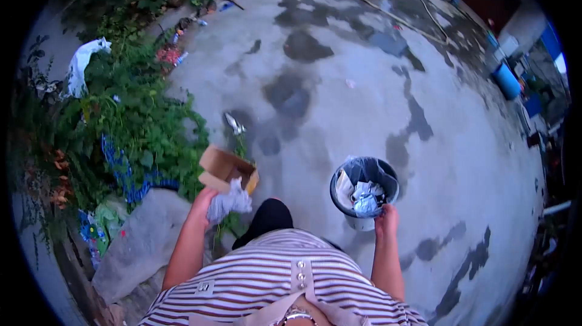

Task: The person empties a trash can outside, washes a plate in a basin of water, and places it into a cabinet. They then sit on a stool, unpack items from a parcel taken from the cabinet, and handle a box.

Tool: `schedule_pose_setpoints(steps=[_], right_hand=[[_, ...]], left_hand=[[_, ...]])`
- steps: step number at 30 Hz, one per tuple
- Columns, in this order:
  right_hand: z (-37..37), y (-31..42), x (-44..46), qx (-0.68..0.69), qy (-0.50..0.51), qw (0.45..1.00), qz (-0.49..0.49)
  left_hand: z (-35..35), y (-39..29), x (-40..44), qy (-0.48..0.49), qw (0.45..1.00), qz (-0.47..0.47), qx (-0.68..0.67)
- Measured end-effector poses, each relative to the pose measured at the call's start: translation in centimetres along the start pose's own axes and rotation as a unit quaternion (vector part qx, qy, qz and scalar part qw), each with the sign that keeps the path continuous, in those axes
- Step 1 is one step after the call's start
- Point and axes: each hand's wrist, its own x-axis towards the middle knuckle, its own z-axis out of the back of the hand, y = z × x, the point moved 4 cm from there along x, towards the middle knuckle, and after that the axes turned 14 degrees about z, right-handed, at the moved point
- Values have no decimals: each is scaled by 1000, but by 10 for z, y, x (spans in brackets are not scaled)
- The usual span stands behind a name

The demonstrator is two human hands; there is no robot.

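An open brown cardboard box [225,166] was at the left, its mouth upward, long axis slanting from far left to near right. The left hand [206,197], forearm extended, grasped it with crumpled pale-lilac sheeting [230,202]. A round dark plastic bin [347,209] held crumpled silvery wrappers [367,200]; the right hand [388,215] gripped its rim.

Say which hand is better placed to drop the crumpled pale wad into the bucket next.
Left, I'd judge. The left hand appears to hold the crumpled pale wad along with the cardboard box; the right hand is at the bucket rim, seemingly gripping it, so better suited to steadying.
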Motion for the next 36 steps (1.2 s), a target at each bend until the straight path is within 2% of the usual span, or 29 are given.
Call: schedule_pose_setpoints(steps=[2,4,5,7,8,10,11,12,14,16,21,24,26,28,30,32,34,36], right_hand=[[-107,5,60,0,-8,1000,8],[-188,20,134,26,-20,999,5],[-213,11,185,42,44,998,-5],[-284,12,249,80,61,995,25],[-321,21,284,116,71,990,47],[-358,6,351,144,59,987,-36],[-385,4,382,130,62,989,-36],[-409,16,407,122,63,990,-40],[-456,43,447,103,18,994,-32],[-515,66,486,68,34,997,2],[-630,42,645,25,-14,1000,8],[-741,7,770,-4,-11,1000,10],[-825,-15,817,-4,35,999,12],[-940,-4,850,-49,59,997,1],[-1041,-28,907,-62,71,995,-21],[-1149,-53,952,-50,115,991,-40],[-1267,-55,970,-24,191,978,-85],[-1347,-97,1026,13,234,966,-111]], left_hand=[[2,-43,69,14,996,24,-83],[-17,-91,128,34,992,11,-120],[-21,-124,173,39,991,3,-125],[-45,-186,271,139,979,30,-147],[-74,-224,302,148,976,21,-157],[-125,-295,335,115,984,19,-137],[-100,-307,418,92,985,58,-135],[-129,-332,428,88,984,62,-142],[-216,-417,433,66,986,-6,-156],[-267,-496,467,75,988,-26,-129],[-319,-665,598,72,992,-66,-77],[-324,-752,663,48,991,-52,-112],[-299,-773,719,32,987,-15,-158],[-308,-823,741,-4,982,-40,-186],[-315,-875,759,-50,976,-59,-204],[-288,-914,808,-26,970,-60,-233],[-278,-963,848,-68,963,-56,-253],[-260,-1012,908,-68,953,-82,-284]])
